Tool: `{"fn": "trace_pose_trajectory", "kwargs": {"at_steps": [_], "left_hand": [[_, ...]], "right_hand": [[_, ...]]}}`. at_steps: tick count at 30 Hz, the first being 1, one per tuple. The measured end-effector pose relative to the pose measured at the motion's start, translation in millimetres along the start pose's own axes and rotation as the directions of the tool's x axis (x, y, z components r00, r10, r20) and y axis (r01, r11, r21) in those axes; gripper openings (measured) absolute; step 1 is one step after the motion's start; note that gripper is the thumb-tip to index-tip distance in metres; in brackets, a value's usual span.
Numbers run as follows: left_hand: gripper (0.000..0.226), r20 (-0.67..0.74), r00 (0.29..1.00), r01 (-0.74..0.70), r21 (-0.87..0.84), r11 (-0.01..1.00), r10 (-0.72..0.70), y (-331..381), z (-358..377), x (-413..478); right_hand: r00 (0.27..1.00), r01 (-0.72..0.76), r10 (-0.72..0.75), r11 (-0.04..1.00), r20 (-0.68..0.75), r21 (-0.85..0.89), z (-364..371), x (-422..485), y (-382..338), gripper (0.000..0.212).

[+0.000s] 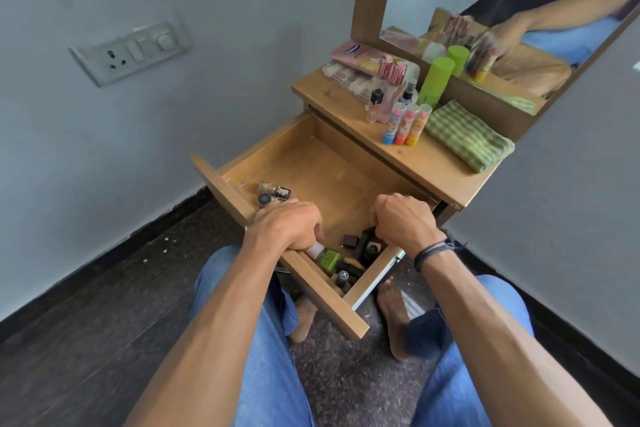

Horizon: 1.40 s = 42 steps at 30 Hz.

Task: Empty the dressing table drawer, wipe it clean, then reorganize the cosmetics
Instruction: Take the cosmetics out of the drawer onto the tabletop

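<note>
The wooden drawer (311, 163) of the dressing table is pulled out over my knees, and its back half is bare. My left hand (287, 224) reaches into the front left, its fingers curled round the white cap of a green bottle (327, 259). My right hand (401, 218) is curled over dark cosmetic bottles (367, 244) at the front right; its fingertips are hidden. More dark bottles (346, 274) lie along the drawer front. Small bottles (273, 192) sit in the left corner.
The tabletop (433, 166) holds three striped lip balm tubes (405, 125), a green cylinder (434, 80), perfume bottles (375, 104), sachets (360, 61) and a folded green checked cloth (467, 139). A mirror (502, 28) stands behind. A wall socket (131, 48) is at the left.
</note>
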<state>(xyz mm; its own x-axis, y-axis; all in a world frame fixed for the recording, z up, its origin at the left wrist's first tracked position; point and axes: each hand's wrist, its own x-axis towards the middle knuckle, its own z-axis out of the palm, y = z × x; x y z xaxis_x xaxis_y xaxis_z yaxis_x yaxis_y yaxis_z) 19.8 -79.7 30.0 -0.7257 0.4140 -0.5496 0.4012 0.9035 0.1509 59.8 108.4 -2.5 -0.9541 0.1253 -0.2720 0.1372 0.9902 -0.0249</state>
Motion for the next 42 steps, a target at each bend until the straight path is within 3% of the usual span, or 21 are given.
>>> {"fn": "trace_pose_trajectory", "kwargs": {"at_steps": [3, 5, 7, 9, 11, 15, 19, 21, 23, 26, 28, 31, 35, 37, 42], "left_hand": [[0.045, -0.026, 1.0, 0.005, -0.017, 1.0, -0.005, 0, 1, 0], [0.041, -0.013, 1.0, 0.02, -0.032, 0.999, -0.02, -2, 3, 3], [0.041, 0.015, 0.999, 0.043, -0.037, 0.998, -0.042, -3, 5, 6], [0.04, 0.033, 0.998, 0.061, -0.033, 0.998, -0.06, -4, 6, 9], [0.039, 0.021, 0.997, 0.069, -0.041, 0.997, -0.069, -4, 7, 11], [0.04, -0.021, 0.998, 0.06, -0.066, 0.996, -0.061, -7, 11, 14], [0.042, -0.082, 0.997, -0.004, -0.126, 0.992, -0.006, -15, 13, 21], [0.041, -0.126, 0.991, -0.065, -0.194, 0.979, 0.041, -18, 12, 24], [0.039, -0.172, 0.982, -0.137, -0.333, 0.933, 0.082, -22, 11, 27], [0.041, -0.279, 0.954, -0.259, -0.576, 0.775, 0.112, -22, 6, 28], [0.04, -0.373, 0.924, -0.339, -0.691, 0.639, 0.086, -12, 1, 26], [0.04, -0.512, 0.859, -0.454, -0.753, 0.476, 0.008, 17, -7, 24], [0.04, -0.624, 0.781, -0.574, -0.738, 0.354, -0.033, 63, -17, 35], [0.04, -0.667, 0.743, -0.615, -0.712, 0.338, -0.053, 84, -21, 40], [0.042, -0.757, 0.644, -0.665, -0.623, 0.411, -0.106, 115, -29, 46]], "right_hand": [[0.994, -0.04, 0.056, 0.983, -0.089, 0.181, 4, -1, 4, 0.023], [0.986, -0.039, 0.103, 0.903, -0.128, 0.428, 5, -2, 7, 0.02], [0.986, -0.002, 0.128, 0.667, -0.111, 0.745, 3, -5, 9, 0.019], [0.989, 0.009, 0.137, 0.309, -0.054, 0.951, -1, -12, 6, 0.017], [0.989, 0.021, 0.143, 0.073, -0.031, 0.997, -2, -17, 3, 0.017], [0.985, 0.052, 0.174, -0.226, -0.012, 0.973, -4, -23, 2, 0.02], [0.964, 0.173, 0.251, -0.334, -0.09, 0.926, -17, -30, 10, 0.017], [0.921, 0.262, 0.359, -0.288, -0.15, 0.921, -26, -30, 20, 0.017], [0.844, 0.313, 0.49, -0.116, -0.22, 0.943, -32, -28, 34, 0.021], [0.735, 0.24, 0.604, 0.195, -0.31, 0.951, -33, -21, 54, 0.027], [0.698, 0.188, 0.627, 0.306, -0.346, 0.933, -31, -17, 63, 0.026], [0.673, 0.168, 0.625, 0.39, -0.395, 0.905, -30, -10, 66, 0.024], [0.621, 0.139, 0.64, 0.479, -0.453, 0.867, -25, 1, 66, 0.036], [0.601, 0.174, 0.628, 0.5, -0.494, 0.849, -17, 2, 67, 0.044], [0.582, 0.229, 0.56, 0.583, -0.59, 0.78, -2, -1, 65, 0.056]]}}
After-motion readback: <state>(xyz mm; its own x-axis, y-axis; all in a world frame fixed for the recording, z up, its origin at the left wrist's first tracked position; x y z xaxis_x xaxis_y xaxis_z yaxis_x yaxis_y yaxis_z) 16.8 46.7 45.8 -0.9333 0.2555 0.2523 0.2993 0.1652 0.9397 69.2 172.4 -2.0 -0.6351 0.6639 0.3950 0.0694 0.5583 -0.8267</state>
